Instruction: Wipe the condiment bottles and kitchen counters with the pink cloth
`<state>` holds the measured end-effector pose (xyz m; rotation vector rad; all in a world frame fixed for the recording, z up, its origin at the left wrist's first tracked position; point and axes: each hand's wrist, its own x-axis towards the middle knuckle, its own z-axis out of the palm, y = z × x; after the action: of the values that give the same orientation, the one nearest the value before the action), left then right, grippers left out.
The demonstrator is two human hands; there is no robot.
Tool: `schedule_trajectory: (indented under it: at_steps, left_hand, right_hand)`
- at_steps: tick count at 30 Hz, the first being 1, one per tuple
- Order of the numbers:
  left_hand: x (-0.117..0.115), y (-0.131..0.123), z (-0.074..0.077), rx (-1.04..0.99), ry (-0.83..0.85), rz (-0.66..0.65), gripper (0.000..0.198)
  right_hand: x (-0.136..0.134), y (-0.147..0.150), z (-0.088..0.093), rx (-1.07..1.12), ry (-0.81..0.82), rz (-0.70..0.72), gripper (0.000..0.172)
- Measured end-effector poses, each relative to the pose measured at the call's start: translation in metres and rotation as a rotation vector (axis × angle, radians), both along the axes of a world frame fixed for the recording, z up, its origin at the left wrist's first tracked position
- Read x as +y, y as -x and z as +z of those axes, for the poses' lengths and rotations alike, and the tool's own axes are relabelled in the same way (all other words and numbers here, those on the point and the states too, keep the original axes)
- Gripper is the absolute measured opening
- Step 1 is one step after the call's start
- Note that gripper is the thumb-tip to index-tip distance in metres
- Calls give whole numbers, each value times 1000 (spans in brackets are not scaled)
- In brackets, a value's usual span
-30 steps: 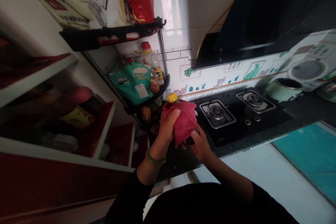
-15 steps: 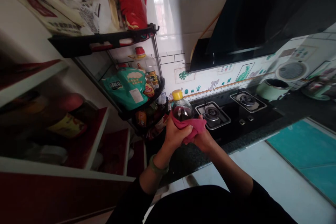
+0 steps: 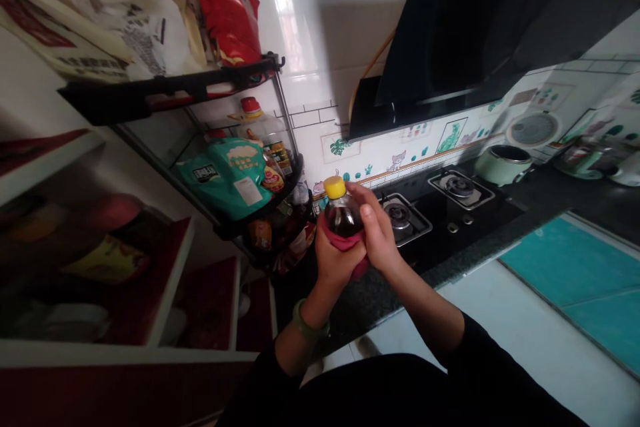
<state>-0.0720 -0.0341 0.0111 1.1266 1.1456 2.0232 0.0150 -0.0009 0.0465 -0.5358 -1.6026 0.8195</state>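
Observation:
A clear bottle (image 3: 344,212) with a yellow cap (image 3: 335,187) and dark liquid inside is held up over the counter edge, nearly upright. Around its lower part wraps a pink cloth (image 3: 344,241). My left hand (image 3: 334,259), with a green bangle (image 3: 306,321) at the wrist, is closed on the bottle through the cloth. On the bottle's right shoulder, just below the cap, my right hand (image 3: 379,232) curls, thumb up. Its fingertips are partly hidden behind the bottle.
Left of the bottle stands a black corner rack (image 3: 225,227) with a teal bag (image 3: 227,177) and an oil jug (image 3: 260,123). Gas burners (image 3: 399,215) and a green pot (image 3: 503,163) lie right, under a dark range hood (image 3: 450,47). Open shelves (image 3: 170,280) fill the left.
My right hand has left the cloth's loose end and moved up onto the bottle's shoulder. The cloth's right end no longer sticks out. The view has shifted slightly.

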Motion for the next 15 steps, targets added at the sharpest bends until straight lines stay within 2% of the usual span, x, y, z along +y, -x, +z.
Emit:
schedule_trajectory:
  at_steps: [2,5,10,15]
  left_hand:
    - [-1,3,-5,34,7,20,64]
    - [0,9,-14,13,42,40,64]
    - [3,19,-21,-8,84,43,50]
    - [7,27,-20,-125,141,68,54]
  right_hand:
    - [3,3,-14,23,95,44,44]
    - [-1,5,-34,39,130,23,39]
    - [-12,13,-57,97,114,-28,51]
    - [-23,16,-88,126,115,-39,58]
